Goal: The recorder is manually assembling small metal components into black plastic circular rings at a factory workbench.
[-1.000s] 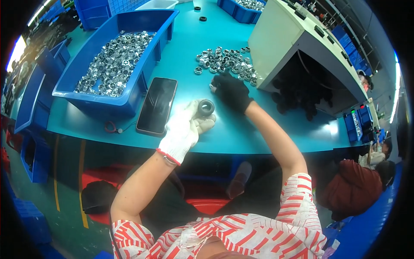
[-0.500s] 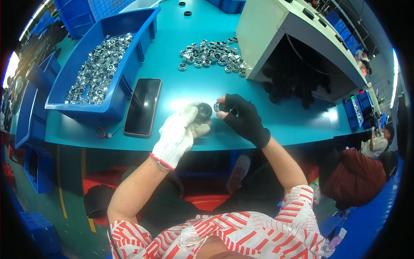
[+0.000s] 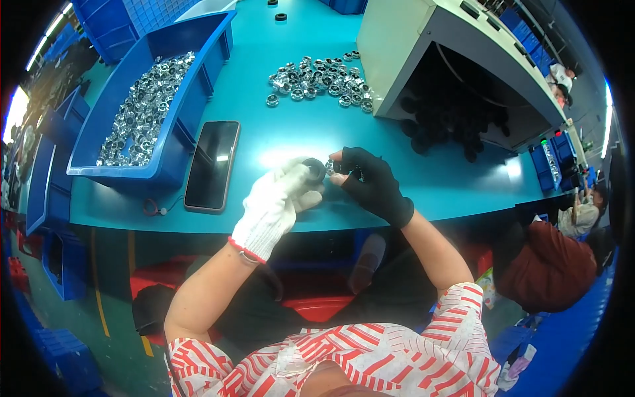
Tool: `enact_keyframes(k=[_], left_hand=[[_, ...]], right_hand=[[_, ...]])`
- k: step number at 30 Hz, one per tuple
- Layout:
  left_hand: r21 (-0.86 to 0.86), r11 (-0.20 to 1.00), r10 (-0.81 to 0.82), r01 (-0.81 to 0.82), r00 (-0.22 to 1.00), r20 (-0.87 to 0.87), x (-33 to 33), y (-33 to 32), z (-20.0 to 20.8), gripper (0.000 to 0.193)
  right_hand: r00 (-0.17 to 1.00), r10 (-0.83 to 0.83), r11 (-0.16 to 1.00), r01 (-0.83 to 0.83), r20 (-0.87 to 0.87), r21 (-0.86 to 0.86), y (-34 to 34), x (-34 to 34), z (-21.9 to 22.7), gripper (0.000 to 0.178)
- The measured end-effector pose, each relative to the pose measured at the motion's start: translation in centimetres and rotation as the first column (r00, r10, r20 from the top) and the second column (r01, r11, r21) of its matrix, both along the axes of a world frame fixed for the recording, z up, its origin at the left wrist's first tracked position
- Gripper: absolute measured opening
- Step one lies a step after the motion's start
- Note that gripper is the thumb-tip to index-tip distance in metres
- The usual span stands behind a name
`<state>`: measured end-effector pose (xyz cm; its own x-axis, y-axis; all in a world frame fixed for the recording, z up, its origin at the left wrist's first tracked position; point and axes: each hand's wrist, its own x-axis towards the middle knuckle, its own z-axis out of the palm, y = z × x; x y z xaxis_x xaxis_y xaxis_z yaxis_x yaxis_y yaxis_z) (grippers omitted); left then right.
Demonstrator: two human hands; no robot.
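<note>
My left hand (image 3: 278, 195), in a white knitted glove, is closed on a black ring (image 3: 313, 171) at its fingertips. Opposite it, my right hand (image 3: 370, 178) wears a black glove that leaves the fingertips bare. Thumb and forefinger of that hand pinch a small shiny silver ring-shaped part (image 3: 331, 167), right beside the black ring. Whether the two parts touch I cannot tell. More silver pieces seem to show among the right hand's curled fingers. Beyond both hands lies a loose pile of silver parts (image 3: 321, 78) on the teal table (image 3: 264, 126).
A blue bin (image 3: 178, 142) holding many silver parts stands at left, a black phone (image 3: 212, 165) beside it. At right, a cream box-shaped housing (image 3: 397, 59) has black round pieces (image 3: 450, 126) inside. Two black rings (image 3: 281, 17) lie far back. Another person (image 3: 552, 264) sits at right.
The black ring has turned in my left hand, and the silver part in my right hand has come slightly closer to it. The whole view has shifted a little.
</note>
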<state>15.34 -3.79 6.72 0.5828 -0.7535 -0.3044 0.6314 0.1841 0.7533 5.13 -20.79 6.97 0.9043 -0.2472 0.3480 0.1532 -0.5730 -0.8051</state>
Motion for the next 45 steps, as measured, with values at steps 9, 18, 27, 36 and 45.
enact_keyframes(k=[9,18,27,36,45], left_hand=[[-0.151,0.986,-0.054,0.064,0.996,0.075,-0.1,-0.7,-0.7,0.032],[-0.112,0.991,-0.071,0.074,0.997,0.025,0.4,-0.8,-1.7,0.031],[-0.118,0.983,-0.134,0.14,0.989,0.056,-0.6,-1.0,0.1,0.029],[-0.083,0.994,-0.063,0.071,0.994,0.089,-0.8,-1.3,-1.2,0.028],[-0.149,0.977,-0.144,0.149,0.989,0.046,-0.3,-0.7,-0.9,0.026]], right_hand=[[0.99,0.11,0.992,-0.114,0.083,0.049,1.1,-0.4,0.6,0.031],[0.973,0.147,0.988,-0.153,0.175,0.022,1.3,-1.2,1.9,0.033],[0.977,0.1,0.995,-0.099,0.188,-0.013,1.5,-1.8,2.2,0.03],[0.974,0.121,0.989,-0.102,0.189,-0.107,1.6,-1.9,2.3,0.03],[0.979,0.083,0.997,-0.082,0.185,-0.01,1.0,-1.9,2.2,0.031]])
